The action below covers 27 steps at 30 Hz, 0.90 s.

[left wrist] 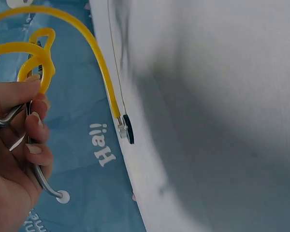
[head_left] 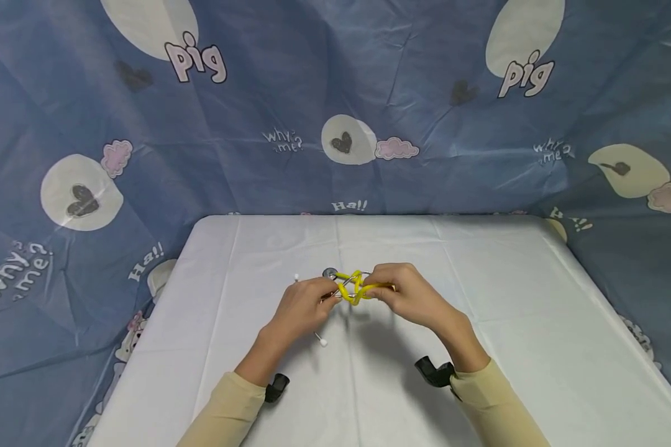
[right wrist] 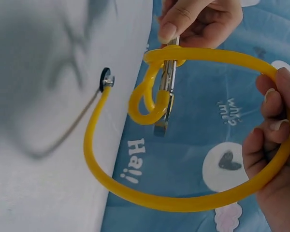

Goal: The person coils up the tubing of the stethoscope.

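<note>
Left hand (head_left: 307,302) gripped metal tubes (right wrist: 168,77), likely stiff, best held there; right hand (head_left: 409,295) gripped light, springy-looking yellow tubing (right wrist: 183,204), looped between both hands.

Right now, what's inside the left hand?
The left hand holds the stethoscope by its metal tubes; a white eartip sticks out. Parts under the curled fingers are covered.
</note>
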Each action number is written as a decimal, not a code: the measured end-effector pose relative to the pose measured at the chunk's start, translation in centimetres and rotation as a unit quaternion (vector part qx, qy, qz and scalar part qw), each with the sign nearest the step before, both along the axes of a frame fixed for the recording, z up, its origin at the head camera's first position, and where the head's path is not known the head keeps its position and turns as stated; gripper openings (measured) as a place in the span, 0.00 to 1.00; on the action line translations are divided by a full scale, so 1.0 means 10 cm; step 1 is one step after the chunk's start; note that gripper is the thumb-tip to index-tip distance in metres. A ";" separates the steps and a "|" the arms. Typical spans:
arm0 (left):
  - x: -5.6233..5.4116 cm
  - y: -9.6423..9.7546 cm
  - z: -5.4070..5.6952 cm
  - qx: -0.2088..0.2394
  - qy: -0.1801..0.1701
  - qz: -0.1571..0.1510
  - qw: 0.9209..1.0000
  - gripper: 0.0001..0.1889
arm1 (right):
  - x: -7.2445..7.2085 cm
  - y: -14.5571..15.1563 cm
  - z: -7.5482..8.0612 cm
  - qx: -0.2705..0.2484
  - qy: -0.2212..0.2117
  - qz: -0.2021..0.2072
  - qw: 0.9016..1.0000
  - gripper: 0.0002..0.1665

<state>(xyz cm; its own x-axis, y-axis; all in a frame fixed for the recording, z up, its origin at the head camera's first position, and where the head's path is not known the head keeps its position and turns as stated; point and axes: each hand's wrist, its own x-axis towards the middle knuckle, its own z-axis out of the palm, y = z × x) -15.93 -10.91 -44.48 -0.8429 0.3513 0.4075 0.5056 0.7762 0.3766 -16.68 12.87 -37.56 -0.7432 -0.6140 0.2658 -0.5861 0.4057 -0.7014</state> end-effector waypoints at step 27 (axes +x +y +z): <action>0.19 0.09 0.17 0.013 0.026 -0.160 0.987 0.06 | -0.30 -0.12 -0.05 -0.020 0.038 -0.053 0.998 0.05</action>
